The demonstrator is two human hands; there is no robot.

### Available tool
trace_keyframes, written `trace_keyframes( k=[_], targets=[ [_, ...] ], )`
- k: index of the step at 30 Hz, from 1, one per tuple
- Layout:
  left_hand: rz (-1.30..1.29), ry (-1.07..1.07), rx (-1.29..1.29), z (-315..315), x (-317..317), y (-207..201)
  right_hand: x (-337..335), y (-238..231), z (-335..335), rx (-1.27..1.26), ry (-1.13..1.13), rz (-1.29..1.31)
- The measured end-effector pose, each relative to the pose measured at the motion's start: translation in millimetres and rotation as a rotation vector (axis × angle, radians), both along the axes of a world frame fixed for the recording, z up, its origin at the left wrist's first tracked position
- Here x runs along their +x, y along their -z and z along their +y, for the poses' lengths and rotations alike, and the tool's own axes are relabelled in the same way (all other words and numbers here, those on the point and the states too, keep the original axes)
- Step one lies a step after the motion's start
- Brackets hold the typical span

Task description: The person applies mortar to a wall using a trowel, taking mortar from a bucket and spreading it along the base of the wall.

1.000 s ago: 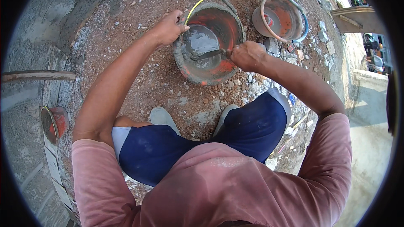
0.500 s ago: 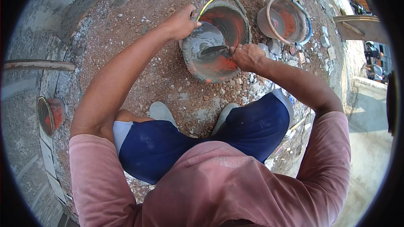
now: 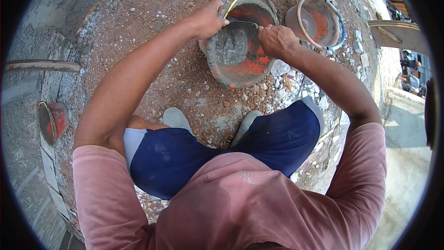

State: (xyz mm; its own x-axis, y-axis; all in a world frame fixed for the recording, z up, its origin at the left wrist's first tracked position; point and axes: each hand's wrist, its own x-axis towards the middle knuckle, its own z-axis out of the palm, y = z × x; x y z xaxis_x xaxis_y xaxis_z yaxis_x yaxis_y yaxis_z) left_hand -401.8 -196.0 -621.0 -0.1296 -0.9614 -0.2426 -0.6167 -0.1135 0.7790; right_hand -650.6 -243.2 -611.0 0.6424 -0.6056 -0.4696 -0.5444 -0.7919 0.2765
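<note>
A mortar-smeared orange bucket [image 3: 245, 75] sits tilted on the ground in front of me, its open mouth facing me. Wet grey mortar [image 3: 227, 51] lies inside it. My left hand [image 3: 209, 20] is closed on the bucket's left rim, beside the yellow part of its handle. Inside the bucket's mouth, toward the right side, my right hand [image 3: 278, 41] is closed around a trowel. The trowel's dark blade [image 3: 245, 28] lies along the far side of the mortar; its grip is hidden by my fingers.
A second bucket [image 3: 321, 21] with a blue-and-pale rim handle stands to the right. Broken stones [image 3: 280, 68] lie beside the orange bucket. Far left are a small red bucket [image 3: 58, 122] and a wooden board [image 3: 44, 65]. My shoes [image 3: 175, 119] are planted nearer me.
My right hand has pushed the trowel away from me, from the mortar's near side to its far side. The bucket and my left hand have shifted slightly right.
</note>
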Motion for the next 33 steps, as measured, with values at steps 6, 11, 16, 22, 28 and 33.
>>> trace_keyframes(
  k=[6,11,16,22,28,33],
  targets=[
    [-0.004,-0.018,0.014,2,-3,-3,10,13,7,-0.309,-0.096,-0.093],
    [0.008,-0.012,0.048,-2,2,1,12,34,11,-0.344,-0.071,-0.02],
    [0.026,-0.029,-0.053,-1,-2,12,5,35,22,-0.242,-0.003,0.137],
    [0.003,-0.052,-0.036,7,0,10,13,10,29,0.289,0.197,0.11],
    [0.026,-0.018,-0.017,2,-23,-4,-45,71,-10,0.556,-0.357,-0.015],
    [-0.013,-0.029,-0.031,11,-4,5,10,22,17,0.972,0.569,-0.209]
  ],
)
